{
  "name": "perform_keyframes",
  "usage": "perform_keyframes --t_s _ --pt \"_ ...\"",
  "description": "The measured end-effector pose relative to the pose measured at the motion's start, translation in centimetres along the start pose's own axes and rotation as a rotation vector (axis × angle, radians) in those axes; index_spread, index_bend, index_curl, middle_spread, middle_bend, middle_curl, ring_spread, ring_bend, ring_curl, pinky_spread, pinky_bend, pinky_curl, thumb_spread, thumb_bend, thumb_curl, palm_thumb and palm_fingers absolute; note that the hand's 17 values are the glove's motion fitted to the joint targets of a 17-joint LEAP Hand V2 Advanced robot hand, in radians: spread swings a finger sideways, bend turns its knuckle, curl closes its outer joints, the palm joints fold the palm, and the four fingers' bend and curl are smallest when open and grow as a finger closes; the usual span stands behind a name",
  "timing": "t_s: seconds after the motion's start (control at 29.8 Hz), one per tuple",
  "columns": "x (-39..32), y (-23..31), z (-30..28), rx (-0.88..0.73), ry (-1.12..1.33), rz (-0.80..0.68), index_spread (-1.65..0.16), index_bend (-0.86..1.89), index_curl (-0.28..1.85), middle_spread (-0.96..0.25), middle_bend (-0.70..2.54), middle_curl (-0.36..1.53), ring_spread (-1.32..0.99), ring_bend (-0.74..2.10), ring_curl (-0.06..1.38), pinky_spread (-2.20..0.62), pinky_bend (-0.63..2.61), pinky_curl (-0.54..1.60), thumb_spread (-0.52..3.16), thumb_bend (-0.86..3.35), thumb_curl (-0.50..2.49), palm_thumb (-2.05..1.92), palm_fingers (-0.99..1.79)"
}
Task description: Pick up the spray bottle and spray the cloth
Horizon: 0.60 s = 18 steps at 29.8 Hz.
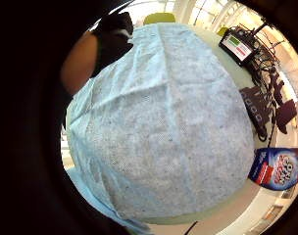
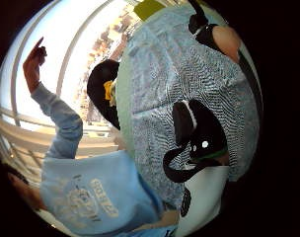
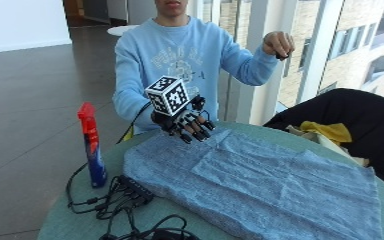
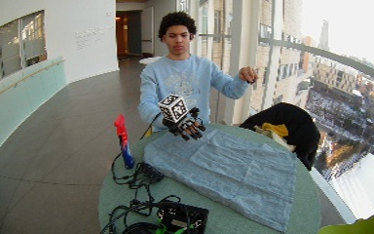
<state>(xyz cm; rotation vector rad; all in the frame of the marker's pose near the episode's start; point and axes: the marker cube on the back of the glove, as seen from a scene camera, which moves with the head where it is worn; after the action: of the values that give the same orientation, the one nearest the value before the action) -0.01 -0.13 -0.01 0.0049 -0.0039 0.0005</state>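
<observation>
The spray bottle (image 3: pixel 92 147), blue with a red trigger top, stands upright at the table's left edge, well apart from my hand; the wide outside view also shows the bottle (image 4: pixel 123 144), and its label (image 1: pixel 279 169) appears beside the cloth. A grey-blue cloth (image 3: pixel 258 185) lies spread flat over most of the round table; it fills the palm views (image 1: pixel 163 127) (image 2: pixel 189 74). My gloved right hand (image 3: pixel 185 122) hovers above the cloth's corner nearest the person, fingers relaxed and holding nothing. The same hand (image 4: pixel 184 124) is raised clear of the table.
A black power strip with tangled cables (image 3: pixel 129 192) lies between bottle and cloth. A black device (image 4: pixel 184 217) sits at the table's front. A black jacket with something yellow (image 3: pixel 352 125) hangs at the right. The person's bare left hand (image 3: pixel 278 44) is raised.
</observation>
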Motion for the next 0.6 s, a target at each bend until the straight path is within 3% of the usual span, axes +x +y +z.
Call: perform_keyframes --t_s 0.27,0.6 --pt "0.0 -0.4 -0.1 0.005 0.007 -0.010 -0.30 0.31 0.23 -0.06 0.38 0.19 -0.02 0.22 0.14 0.18 0.21 0.15 0.81 0.38 0.16 0.58 0.65" --pt "1.4 -2.1 -1.0 -0.011 0.045 0.004 -0.38 0.17 0.26 -0.07 0.34 0.25 -0.02 0.20 0.19 0.21 0.21 0.21 1.07 0.30 0.20 0.56 0.57"
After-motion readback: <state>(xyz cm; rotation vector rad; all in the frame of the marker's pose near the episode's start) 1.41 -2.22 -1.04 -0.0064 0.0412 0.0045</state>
